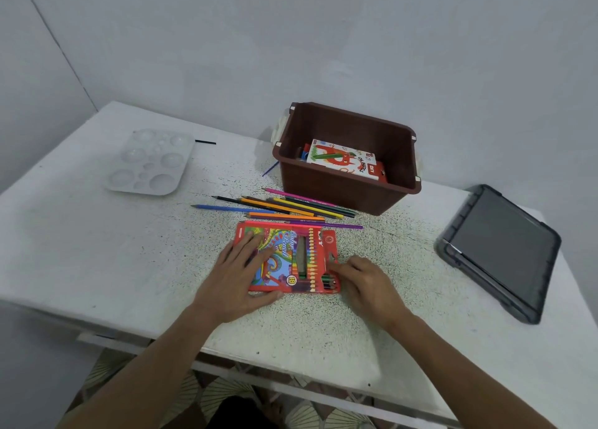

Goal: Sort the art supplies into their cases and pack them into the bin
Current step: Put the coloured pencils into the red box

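Colour-pencil case point(284, 263) lies flat on the counter point(129, 250), directly in front of you, printed face up. Your left hand point(233, 276) rests on the left half of the case, fingers straight and spread across the cover, thumb along its near edge. Your right hand point(365, 283) sits at the right edge of the case with its fingers curled toward it, the fingertips touching that edge. Whether they pinch anything cannot be determined. Several pencil ends point(328, 280) show inside the case at its near right corner.

Loose pencils point(291, 207) lie in a rough fan just beyond the case, between it and the brown bin point(336, 192). The nearest of them touch the far edge of the case. The bin stands upright and open, with an oil pastel box point(343, 160) lying tilted inside it. One blue pencil point(270, 169) lies against the left wall of the bin.

A grey lid point(498, 250) lies well apart on the right. A white paint palette point(150, 161) lies on the far left.
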`<control>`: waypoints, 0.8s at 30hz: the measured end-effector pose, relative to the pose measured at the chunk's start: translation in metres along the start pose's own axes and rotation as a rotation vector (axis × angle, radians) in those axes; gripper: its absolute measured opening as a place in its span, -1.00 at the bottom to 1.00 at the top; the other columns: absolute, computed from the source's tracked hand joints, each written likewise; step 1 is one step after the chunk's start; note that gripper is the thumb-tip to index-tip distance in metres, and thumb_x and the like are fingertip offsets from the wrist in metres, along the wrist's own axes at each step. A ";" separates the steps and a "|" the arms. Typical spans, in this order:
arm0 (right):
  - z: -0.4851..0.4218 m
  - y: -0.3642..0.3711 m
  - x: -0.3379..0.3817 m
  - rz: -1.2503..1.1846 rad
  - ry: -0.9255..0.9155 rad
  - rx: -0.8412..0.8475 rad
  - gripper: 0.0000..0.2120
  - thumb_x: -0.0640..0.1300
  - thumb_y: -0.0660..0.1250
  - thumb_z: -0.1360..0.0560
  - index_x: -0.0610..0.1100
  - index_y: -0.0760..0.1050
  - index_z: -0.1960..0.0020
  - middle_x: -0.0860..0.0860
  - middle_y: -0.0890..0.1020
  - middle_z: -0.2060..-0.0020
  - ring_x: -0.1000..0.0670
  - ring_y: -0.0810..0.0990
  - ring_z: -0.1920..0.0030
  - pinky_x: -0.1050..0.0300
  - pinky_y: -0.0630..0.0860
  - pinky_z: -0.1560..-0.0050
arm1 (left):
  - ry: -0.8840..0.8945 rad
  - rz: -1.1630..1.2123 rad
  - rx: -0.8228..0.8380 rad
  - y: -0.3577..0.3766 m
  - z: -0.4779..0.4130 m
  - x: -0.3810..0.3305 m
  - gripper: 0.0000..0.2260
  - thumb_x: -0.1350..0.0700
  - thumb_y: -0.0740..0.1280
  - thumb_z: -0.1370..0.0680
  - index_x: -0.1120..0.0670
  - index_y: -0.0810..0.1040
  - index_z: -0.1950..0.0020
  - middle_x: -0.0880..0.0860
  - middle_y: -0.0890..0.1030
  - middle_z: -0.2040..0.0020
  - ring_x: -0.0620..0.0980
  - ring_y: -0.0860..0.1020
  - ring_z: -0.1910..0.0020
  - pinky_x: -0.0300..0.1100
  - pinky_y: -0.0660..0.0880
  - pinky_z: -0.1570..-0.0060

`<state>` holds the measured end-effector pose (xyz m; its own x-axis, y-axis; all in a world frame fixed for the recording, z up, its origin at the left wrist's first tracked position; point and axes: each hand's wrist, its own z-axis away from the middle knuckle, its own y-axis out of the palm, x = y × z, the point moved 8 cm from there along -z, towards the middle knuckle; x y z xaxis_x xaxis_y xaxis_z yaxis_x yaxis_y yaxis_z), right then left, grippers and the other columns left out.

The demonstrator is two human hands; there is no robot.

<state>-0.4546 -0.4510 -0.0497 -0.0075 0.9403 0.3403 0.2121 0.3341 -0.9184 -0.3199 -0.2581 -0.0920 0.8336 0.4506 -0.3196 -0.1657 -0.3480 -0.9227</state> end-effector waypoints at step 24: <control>-0.095 -0.013 -0.041 0.334 0.276 -0.002 -0.79 -0.18 0.37 -0.52 -0.09 0.62 -0.15 -0.12 0.59 0.07 -0.20 0.61 0.13 -0.04 0.58 0.13 | -0.041 0.020 0.031 0.000 -0.001 0.002 -0.22 -0.52 0.16 -0.44 -0.08 0.28 -0.52 -0.03 0.11 -0.60 -0.07 -0.05 -0.59 -0.05 -0.09 -0.54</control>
<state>-0.3642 -0.5003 -0.0323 0.3236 0.9439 0.0658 0.1602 0.0139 -0.9870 -0.3181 -0.2578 -0.0920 0.8076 0.4773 -0.3463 -0.1992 -0.3319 -0.9221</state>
